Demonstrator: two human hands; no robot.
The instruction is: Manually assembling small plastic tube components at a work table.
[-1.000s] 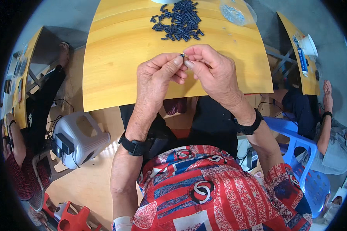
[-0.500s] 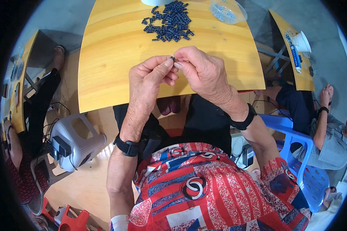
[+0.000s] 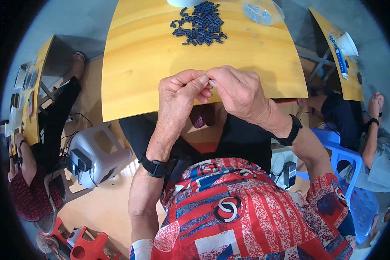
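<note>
My left hand [image 3: 174,96] and my right hand [image 3: 242,93] meet just above the near part of the yellow wooden table [image 3: 143,65]. Thumbs and forefingers of both are pinched together at the tips. Half a second ago a small dark piece showed between them; now the fingers hide nearly all of what they hold. Beyond my hands lies a loose pile of short dark blue-black plastic pieces [image 3: 203,27]. To its right, a clear round container [image 3: 280,13] holds many tiny pale bits.
A white bowl [image 3: 182,1] stands at the far edge. Side tables flank mine, the right one bearing a white tub [image 3: 347,44] and a blue box [image 3: 341,63]. People sit at both sides. A grey stool [image 3: 91,151] and a blue chair [image 3: 342,151] are nearby.
The view has shifted, so the table and pile appear farther right. My fingertips have closed further over the small dark piece, which is now hidden, and both hands sit slightly lower.
</note>
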